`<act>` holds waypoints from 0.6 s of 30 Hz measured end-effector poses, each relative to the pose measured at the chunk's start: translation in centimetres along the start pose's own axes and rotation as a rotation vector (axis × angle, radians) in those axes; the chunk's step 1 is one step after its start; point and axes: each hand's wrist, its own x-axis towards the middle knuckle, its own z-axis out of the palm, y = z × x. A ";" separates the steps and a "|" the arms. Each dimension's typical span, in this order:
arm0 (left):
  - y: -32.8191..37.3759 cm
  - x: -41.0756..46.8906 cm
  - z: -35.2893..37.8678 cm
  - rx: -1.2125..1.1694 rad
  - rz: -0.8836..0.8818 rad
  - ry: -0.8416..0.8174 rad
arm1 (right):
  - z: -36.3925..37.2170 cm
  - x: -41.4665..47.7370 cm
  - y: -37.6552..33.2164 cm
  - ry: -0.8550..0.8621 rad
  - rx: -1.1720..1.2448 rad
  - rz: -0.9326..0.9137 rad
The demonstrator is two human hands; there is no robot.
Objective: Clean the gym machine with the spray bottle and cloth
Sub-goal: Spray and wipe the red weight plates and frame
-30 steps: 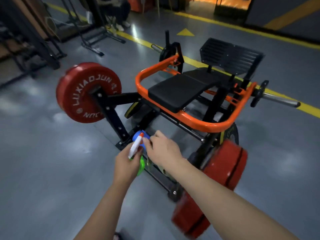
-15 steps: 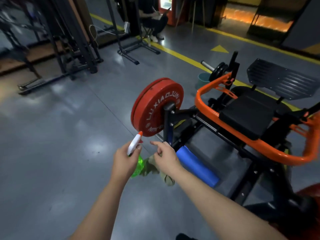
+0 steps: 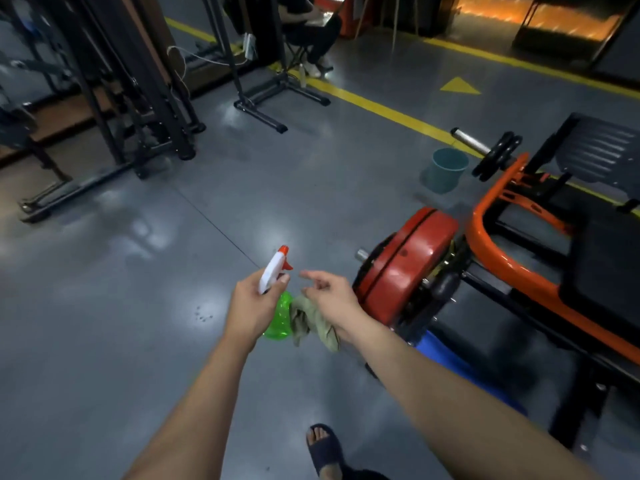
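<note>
My left hand [image 3: 250,306] grips a green spray bottle [image 3: 280,320] by its white and orange trigger head, nozzle pointing up and away. My right hand [image 3: 329,296] holds a crumpled olive cloth [image 3: 308,322] under its palm, with the index finger stretched towards the bottle's head. The gym machine [image 3: 519,258], orange frame with a black seat pad, stands to the right. Its red weight plate [image 3: 405,265] is just right of my right hand, apart from it.
A teal bucket [image 3: 446,169] stands on the grey floor beyond the machine. A blue foam roller [image 3: 460,368] lies under the machine's frame. Black racks [image 3: 114,109] fill the back left, and a seated person [image 3: 308,32] is at the back. My sandalled foot [image 3: 323,448] shows below.
The view has swung left, so the machine has shifted to the right edge and the plate shows edge-on. Both hands kept the bottle and cloth; the right index finger has drawn slightly away from the bottle head.
</note>
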 end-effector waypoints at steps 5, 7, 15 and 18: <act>0.6 13.7 -5.8 -0.022 0.023 -0.062 | 5.9 10.9 -6.5 0.084 0.138 0.107; 0.1 19.4 -6.6 -0.036 0.020 -0.101 | 6.7 15.3 -8.2 0.130 0.193 0.143; 0.2 41.7 -3.2 0.051 0.047 -0.375 | 4.1 30.4 -11.6 0.334 0.300 0.416; 3.0 48.8 0.1 0.090 0.092 -0.507 | 2.2 34.8 -12.9 0.441 0.347 0.440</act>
